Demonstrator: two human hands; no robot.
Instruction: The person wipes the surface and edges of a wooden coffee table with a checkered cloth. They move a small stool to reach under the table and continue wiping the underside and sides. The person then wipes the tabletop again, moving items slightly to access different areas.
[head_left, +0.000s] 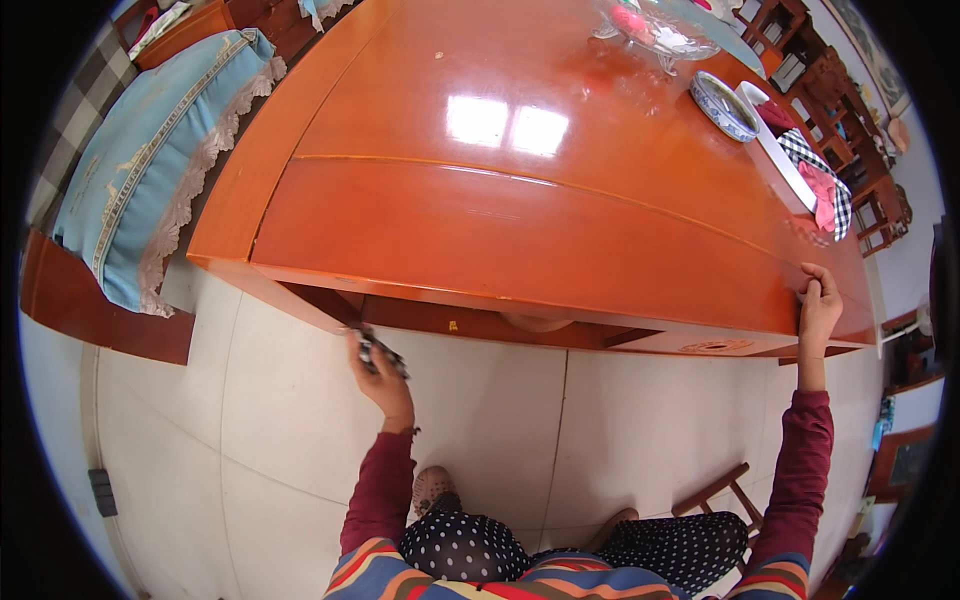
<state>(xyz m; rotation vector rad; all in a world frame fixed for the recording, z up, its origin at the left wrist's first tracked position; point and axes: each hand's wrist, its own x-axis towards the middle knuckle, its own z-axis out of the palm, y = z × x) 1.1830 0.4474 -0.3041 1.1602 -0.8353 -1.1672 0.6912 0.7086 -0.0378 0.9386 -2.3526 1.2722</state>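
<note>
My left hand (382, 379) holds a crumpled dark checked cloth (381, 354) at the left front corner of a glossy orange-brown wooden table (450, 240), beside the open compartment under its top. Part of the cloth is hidden by the fingers. My right hand (820, 300) is at the table's right front part, its fingers bent and nothing seen in them. Inside the compartment a rounded pale object (536, 322) shows partly under the top; what it is I cannot tell.
A glass footed bowl (667, 37), a blue-and-white ceramic dish (724, 105) and a white tray (780, 154) with cloths stand towards the back right. A blue cushion (150, 165) lies on a wooden seat at left. A wooden stool (711, 487) stands near my legs.
</note>
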